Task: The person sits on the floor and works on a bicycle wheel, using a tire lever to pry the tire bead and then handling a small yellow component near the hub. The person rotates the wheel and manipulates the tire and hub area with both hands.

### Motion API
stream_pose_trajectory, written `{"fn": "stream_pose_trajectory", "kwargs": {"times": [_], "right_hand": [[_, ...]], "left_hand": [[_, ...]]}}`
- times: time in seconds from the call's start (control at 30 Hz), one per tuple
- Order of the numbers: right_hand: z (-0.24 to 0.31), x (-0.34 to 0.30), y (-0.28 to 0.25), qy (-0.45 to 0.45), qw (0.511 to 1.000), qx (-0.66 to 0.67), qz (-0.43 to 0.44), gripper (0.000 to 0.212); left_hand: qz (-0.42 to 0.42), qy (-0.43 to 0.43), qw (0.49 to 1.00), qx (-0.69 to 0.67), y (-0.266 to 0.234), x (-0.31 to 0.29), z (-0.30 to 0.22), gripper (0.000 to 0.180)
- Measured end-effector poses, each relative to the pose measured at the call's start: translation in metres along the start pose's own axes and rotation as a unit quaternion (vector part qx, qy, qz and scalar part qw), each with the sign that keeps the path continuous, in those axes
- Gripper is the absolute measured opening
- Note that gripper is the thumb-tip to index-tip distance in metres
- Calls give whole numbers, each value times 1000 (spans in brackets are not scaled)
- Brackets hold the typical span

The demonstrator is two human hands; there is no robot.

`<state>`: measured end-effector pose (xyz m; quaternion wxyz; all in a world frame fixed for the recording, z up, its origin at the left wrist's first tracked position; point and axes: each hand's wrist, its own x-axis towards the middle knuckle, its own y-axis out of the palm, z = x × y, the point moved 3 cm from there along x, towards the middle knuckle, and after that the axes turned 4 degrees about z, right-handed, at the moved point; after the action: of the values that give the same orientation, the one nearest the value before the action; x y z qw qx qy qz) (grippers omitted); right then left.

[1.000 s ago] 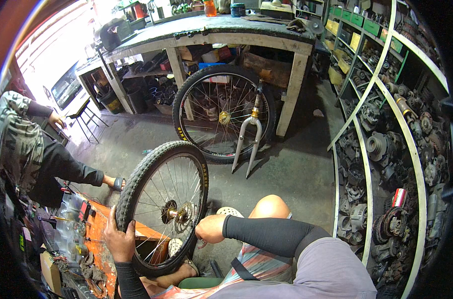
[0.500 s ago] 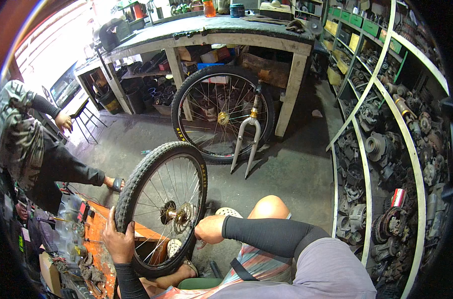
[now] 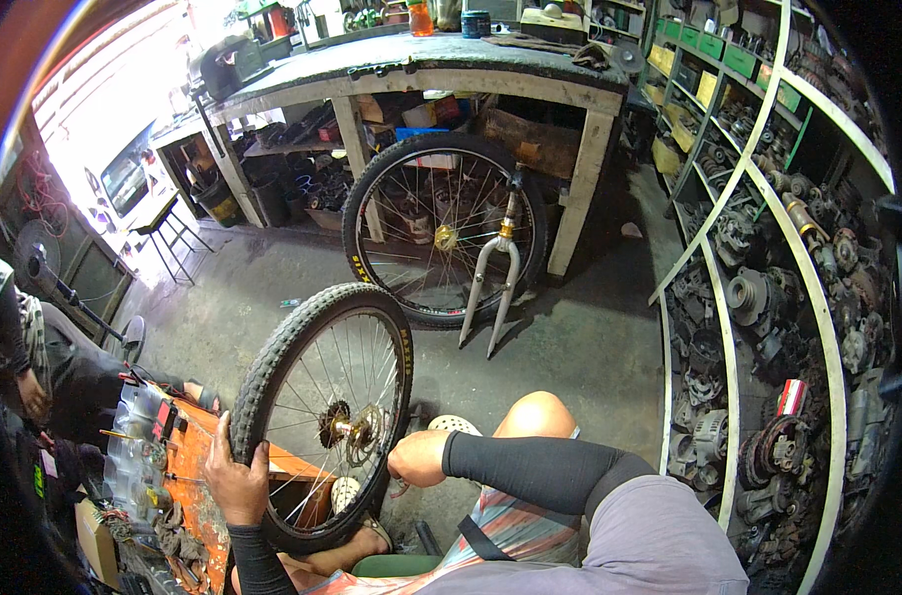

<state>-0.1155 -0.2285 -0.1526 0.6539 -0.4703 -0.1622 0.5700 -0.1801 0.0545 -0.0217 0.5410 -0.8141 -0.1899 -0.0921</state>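
Observation:
A bicycle wheel with a black knobby tyre (image 3: 272, 367) stands upright on the floor in front of me, tilted slightly. My left hand (image 3: 235, 481) grips the tyre on its lower left side. My right hand (image 3: 418, 458), on a forearm in a black sleeve, is closed next to the gold-coloured hub (image 3: 357, 429) on the wheel's right side; what it holds is hidden. My bare knee (image 3: 538, 415) is just right of the wheel.
A second wheel (image 3: 441, 233) and a silver fork (image 3: 492, 273) lean against a workbench (image 3: 421, 64) behind. An orange tool tray (image 3: 173, 466) lies at lower left. A crouching person (image 3: 34, 347) is at the far left. Shelves of metal parts (image 3: 768, 297) fill the right.
The crouching person at the left has shifted further toward the frame's edge. The wheel and both of my hands stay nearly where they were.

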Motion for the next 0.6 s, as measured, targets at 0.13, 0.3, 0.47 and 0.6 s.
{"fn": "stream_pose_trajectory", "kwargs": {"times": [0.13, 0.3, 0.47, 0.6], "right_hand": [[1, 1, 0, -6, 1000, -15, 0, 49], [-1, 3, 2, -9, 1000, -11, -5, 51], [-5, 6, 8, 1, 1000, -5, -12, 45], [-2, 3, 4, -9, 1000, -9, -4, 41]], "left_hand": [[0, -3, 1000, -1, -1, 0, -1, 73], [-8, 3, 1000, 11, -1, 0, 0, 73], [1, -6, 1000, -6, 0, 0, 0, 74], [-8, 10, 1000, 14, -1, 0, 0, 75]]}}
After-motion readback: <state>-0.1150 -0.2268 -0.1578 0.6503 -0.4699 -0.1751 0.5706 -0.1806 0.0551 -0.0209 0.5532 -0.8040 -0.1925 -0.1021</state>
